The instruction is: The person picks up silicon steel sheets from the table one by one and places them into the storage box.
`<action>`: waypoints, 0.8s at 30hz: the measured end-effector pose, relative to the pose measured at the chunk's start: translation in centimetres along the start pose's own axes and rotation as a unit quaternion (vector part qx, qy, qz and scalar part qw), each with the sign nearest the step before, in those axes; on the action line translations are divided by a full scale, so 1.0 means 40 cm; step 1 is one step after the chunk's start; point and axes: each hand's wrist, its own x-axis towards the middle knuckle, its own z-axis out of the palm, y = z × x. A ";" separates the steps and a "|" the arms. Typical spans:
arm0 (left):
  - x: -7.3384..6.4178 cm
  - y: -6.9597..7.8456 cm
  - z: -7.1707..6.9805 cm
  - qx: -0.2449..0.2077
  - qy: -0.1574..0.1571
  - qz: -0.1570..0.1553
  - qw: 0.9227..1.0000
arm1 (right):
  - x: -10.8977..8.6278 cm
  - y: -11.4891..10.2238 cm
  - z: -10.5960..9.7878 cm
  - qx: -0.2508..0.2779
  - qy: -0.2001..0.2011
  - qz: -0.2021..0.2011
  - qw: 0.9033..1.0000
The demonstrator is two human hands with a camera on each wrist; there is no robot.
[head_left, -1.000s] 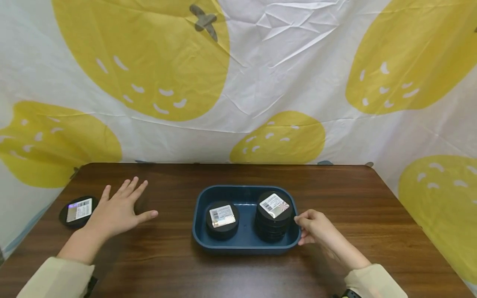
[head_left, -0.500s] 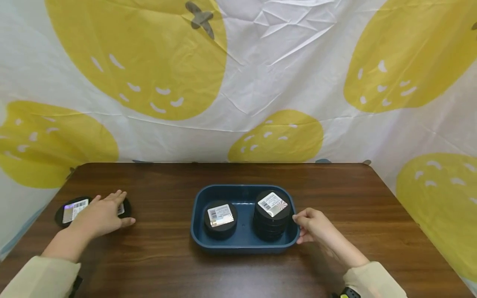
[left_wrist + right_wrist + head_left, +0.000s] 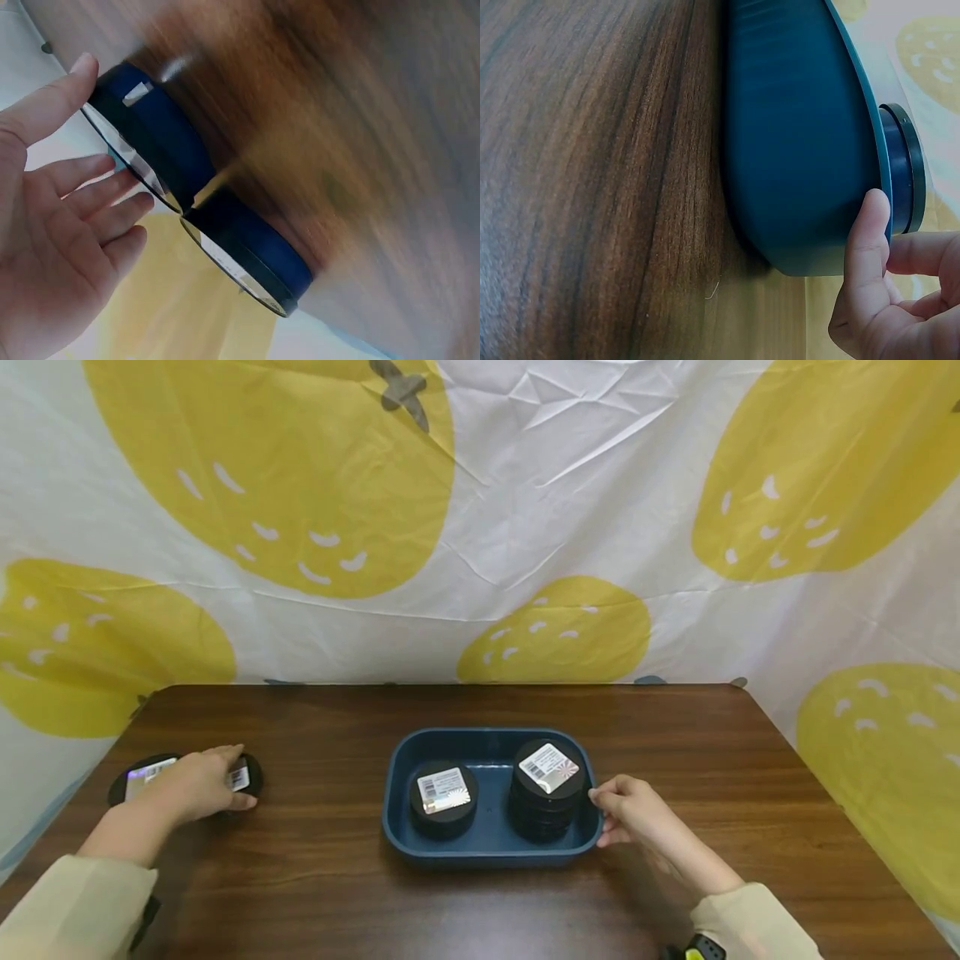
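Observation:
My left hand (image 3: 197,785) is over the right one of two round black, labelled tubs at the table's left. Its thumb is beside that tub's (image 3: 256,775) near edge, with the fingers by the far edge; in the left wrist view the fingertips are at the lid of the tub (image 3: 161,131), and a firm hold does not show. The other tub (image 3: 141,777) lies close beside it, partly behind the wrist. My right hand (image 3: 637,814) pinches the right rim of a blue plastic tray (image 3: 491,858), its thumb outside the wall in the right wrist view.
Inside the tray, a labelled black tub (image 3: 442,802) is on the left and a taller stack of tubs (image 3: 547,793) on the right. The brown wooden table (image 3: 322,877) ends at a patterned curtain (image 3: 360,643) behind.
My left hand has moved left and down, from spread above the table to around the right tub of the pair. The right hand stays on the tray rim.

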 end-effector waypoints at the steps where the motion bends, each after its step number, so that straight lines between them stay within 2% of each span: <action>1: 0.002 -0.002 -0.002 -0.002 0.002 0.003 1.000 | 0.000 -0.001 0.000 0.000 0.002 0.001 1.000; 4: 0.011 -0.009 -0.010 -0.002 0.001 0.007 1.000 | 0.002 0.000 0.000 -0.003 0.004 -0.002 1.000; 10: 0.025 -0.022 -0.022 0.026 -0.014 0.018 0.999 | 0.004 0.004 0.001 0.000 0.001 -0.003 1.000; 19: 0.034 -0.021 -0.022 0.019 -0.040 0.040 0.998 | 0.000 0.002 0.002 -0.004 0.005 -0.001 1.000; 24: 0.034 -0.021 -0.025 0.015 -0.034 0.043 0.998 | -0.002 -0.001 0.004 -0.005 0.007 0.000 1.000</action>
